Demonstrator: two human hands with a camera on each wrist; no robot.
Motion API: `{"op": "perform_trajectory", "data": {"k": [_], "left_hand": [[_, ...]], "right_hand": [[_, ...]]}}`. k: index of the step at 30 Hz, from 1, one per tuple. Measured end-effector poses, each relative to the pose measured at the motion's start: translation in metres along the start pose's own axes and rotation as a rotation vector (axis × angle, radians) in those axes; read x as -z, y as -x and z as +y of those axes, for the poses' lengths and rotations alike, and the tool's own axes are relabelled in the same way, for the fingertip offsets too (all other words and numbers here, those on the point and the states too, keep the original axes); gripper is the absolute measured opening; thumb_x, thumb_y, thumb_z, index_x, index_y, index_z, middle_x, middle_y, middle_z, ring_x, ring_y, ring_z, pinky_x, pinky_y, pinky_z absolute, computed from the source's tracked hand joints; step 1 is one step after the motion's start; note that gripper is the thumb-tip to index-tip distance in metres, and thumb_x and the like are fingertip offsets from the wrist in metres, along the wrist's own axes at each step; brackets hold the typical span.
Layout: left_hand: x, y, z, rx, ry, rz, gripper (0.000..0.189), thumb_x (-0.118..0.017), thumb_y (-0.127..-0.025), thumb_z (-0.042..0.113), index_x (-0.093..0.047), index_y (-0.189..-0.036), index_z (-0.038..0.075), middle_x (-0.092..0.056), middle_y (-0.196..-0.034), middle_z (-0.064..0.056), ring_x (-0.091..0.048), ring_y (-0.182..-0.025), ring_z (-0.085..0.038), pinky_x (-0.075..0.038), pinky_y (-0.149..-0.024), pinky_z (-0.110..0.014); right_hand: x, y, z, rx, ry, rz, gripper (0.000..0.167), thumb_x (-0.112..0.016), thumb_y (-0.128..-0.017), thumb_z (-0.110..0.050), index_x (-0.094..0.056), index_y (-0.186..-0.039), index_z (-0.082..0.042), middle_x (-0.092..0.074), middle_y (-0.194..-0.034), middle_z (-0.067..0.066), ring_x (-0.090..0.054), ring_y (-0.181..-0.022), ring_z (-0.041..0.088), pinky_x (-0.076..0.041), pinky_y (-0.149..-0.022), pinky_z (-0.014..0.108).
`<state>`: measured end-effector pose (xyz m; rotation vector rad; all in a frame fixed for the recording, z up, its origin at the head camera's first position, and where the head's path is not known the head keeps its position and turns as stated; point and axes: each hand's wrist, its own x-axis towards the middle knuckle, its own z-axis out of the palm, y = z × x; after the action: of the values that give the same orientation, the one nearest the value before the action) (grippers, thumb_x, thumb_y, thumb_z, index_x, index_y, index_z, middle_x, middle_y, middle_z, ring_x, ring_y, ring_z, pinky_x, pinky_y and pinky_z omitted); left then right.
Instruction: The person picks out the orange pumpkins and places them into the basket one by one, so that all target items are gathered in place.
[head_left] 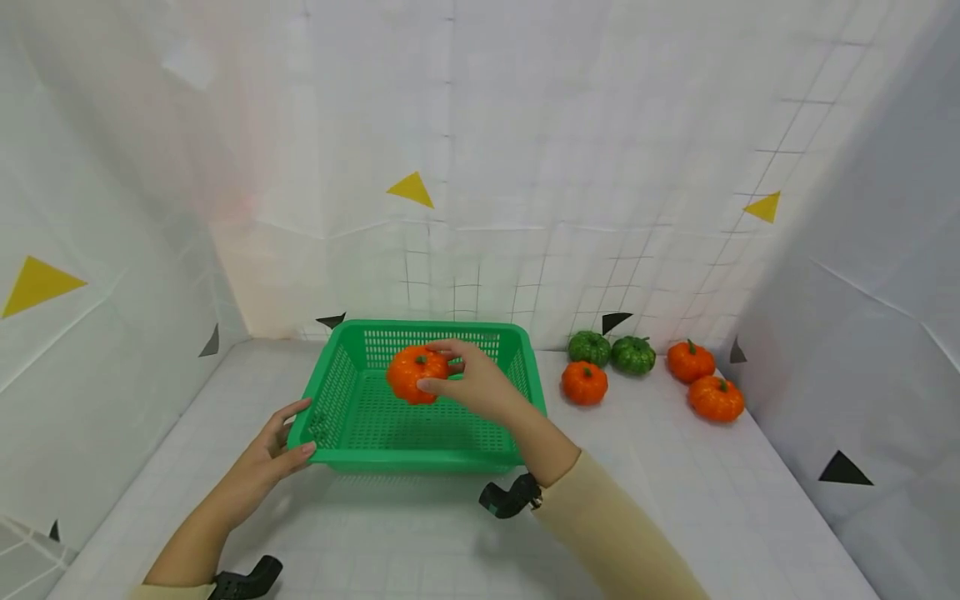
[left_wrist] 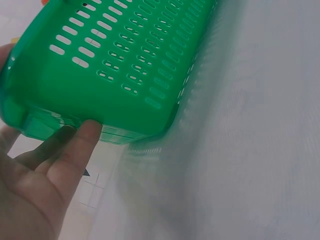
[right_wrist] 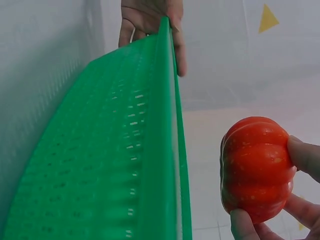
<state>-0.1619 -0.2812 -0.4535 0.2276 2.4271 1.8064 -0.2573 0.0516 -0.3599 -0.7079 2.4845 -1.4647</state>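
An orange mini pumpkin [head_left: 412,375] with a green stem is pinched between the thumb and fingers of my right hand [head_left: 476,383], above the green basket [head_left: 420,457]. In the right wrist view the pumpkin [right_wrist: 257,170] shows its ribbed side, higher than the basket's rim. My left hand [head_left: 266,454] grips the basket at its front left corner, thumb at the front and fingers along the left side. The left wrist view shows the fingers of that hand [left_wrist: 50,175] against the basket's slotted wall [left_wrist: 125,50].
Right of the basket sit another orange pumpkin [head_left: 584,383] and two green pumpkins [head_left: 589,348] behind it. Two more orange pumpkins [head_left: 716,399] lie farther right, near the right wall. White sheeting [head_left: 525,167] with yellow and black triangles encloses the white table [head_left: 637,467].
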Motion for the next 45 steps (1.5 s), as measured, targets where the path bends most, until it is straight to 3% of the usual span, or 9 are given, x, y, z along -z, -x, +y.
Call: {"op": "perform_trajectory", "data": {"k": [12, 19, 28, 37, 45], "left_hand": [[0.000, 0.000, -0.003, -0.020, 0.013, 0.001, 0.070, -0.057, -0.103, 0.017, -0.015, -0.159, 0.016, -0.034, -0.147, -0.032, -0.058, -0.115, -0.016, -0.051, -0.091, -0.023], [0.000, -0.002, -0.001, -0.023, 0.008, -0.005, 0.070, -0.057, -0.103, 0.017, -0.015, -0.159, 0.017, -0.034, -0.148, -0.031, -0.057, -0.117, -0.020, -0.052, -0.091, -0.024], [-0.001, -0.001, 0.001, -0.021, 0.015, -0.016, 0.070, -0.057, -0.104, 0.018, -0.015, -0.159, 0.017, -0.033, -0.148, -0.031, -0.056, -0.118, -0.020, -0.051, -0.091, -0.022], [0.002, -0.001, 0.000, -0.023, 0.021, -0.021, 0.070, -0.057, -0.103, 0.017, -0.014, -0.159, 0.017, -0.029, -0.150, -0.032, -0.057, -0.116, -0.013, -0.051, -0.091, -0.022], [0.002, 0.000, -0.001, -0.030, 0.018, -0.017, 0.071, -0.057, -0.103, 0.016, -0.014, -0.159, 0.016, -0.029, -0.149, -0.032, -0.056, -0.120, -0.024, -0.052, -0.090, -0.023]], "right_hand": [[-0.039, -0.018, -0.008, 0.016, 0.002, -0.063, 0.053, -0.078, -0.089, -0.028, -0.060, -0.137, -0.015, -0.060, -0.130, 0.004, -0.059, -0.111, 0.027, -0.056, -0.078, 0.031], [-0.058, -0.031, -0.007, 0.027, 0.116, -0.080, 0.052, -0.079, -0.088, -0.029, -0.061, -0.135, -0.013, -0.065, -0.123, 0.007, -0.061, -0.106, 0.019, -0.054, -0.081, 0.026], [-0.075, -0.044, -0.003, -0.047, 0.222, -0.132, 0.054, -0.078, -0.089, -0.032, -0.060, -0.137, -0.016, -0.064, -0.124, 0.008, -0.060, -0.104, 0.017, -0.052, -0.084, 0.029], [-0.086, -0.052, 0.001, -0.058, 0.298, -0.181, 0.053, -0.080, -0.088, -0.029, -0.061, -0.134, -0.013, -0.066, -0.121, 0.006, -0.060, -0.101, 0.015, -0.051, -0.082, 0.023], [-0.094, -0.056, 0.015, -0.129, 0.281, -0.184, 0.052, -0.081, -0.086, -0.026, -0.063, -0.133, -0.015, -0.061, -0.132, 0.006, -0.057, -0.113, 0.019, -0.049, -0.091, 0.028]]}}
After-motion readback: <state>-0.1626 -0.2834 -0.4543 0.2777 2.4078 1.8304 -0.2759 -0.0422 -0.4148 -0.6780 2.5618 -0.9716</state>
